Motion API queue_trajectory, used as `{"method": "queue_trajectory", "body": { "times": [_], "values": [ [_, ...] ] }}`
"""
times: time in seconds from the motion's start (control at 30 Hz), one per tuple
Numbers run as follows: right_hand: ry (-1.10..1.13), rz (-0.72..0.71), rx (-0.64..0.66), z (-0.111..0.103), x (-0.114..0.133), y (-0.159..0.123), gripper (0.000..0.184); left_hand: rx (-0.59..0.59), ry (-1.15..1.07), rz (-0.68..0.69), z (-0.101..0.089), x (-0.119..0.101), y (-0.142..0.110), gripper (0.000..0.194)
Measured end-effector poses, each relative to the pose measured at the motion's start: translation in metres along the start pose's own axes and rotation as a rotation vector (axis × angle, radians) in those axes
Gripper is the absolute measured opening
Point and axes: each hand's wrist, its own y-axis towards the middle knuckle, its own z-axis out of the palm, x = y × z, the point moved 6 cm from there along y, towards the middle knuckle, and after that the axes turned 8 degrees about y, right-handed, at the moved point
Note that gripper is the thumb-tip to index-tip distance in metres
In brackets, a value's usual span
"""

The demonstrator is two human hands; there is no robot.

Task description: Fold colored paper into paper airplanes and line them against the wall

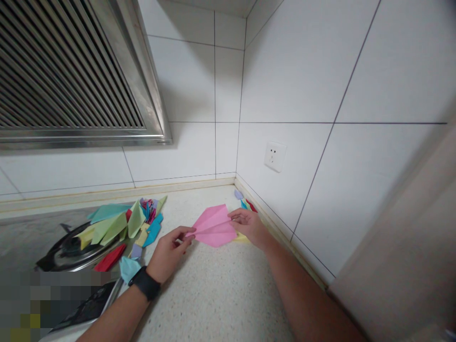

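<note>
A pink paper plane (213,226) is stretched between my two hands above the speckled countertop (213,289). My left hand (171,249), with a black watch at the wrist, pinches its narrow left end between thumb and fingers. At the wider right end, my right hand (249,225) grips the paper's edge. Creases run lengthwise along the pink sheet. Partly hidden under the right hand lies a piece of yellow paper (242,238).
Colourful folded papers (114,225) are heaped on the gas stove (67,254) and counter at left. Smaller folded pieces (245,204) lie by the right wall. A range hood (71,71) overhangs the left; a socket (275,156) is on the tiled wall. The lower left corner is pixelated.
</note>
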Motion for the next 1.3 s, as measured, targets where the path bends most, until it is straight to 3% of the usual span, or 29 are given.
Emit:
{"method": "queue_trajectory", "body": {
  "times": [1.3],
  "values": [
    [-0.074,0.009,0.014,0.0003,-0.0057,0.0001,0.025,0.012,0.023,-0.005,0.0009,0.0001,0.001,0.034]
  ]
}}
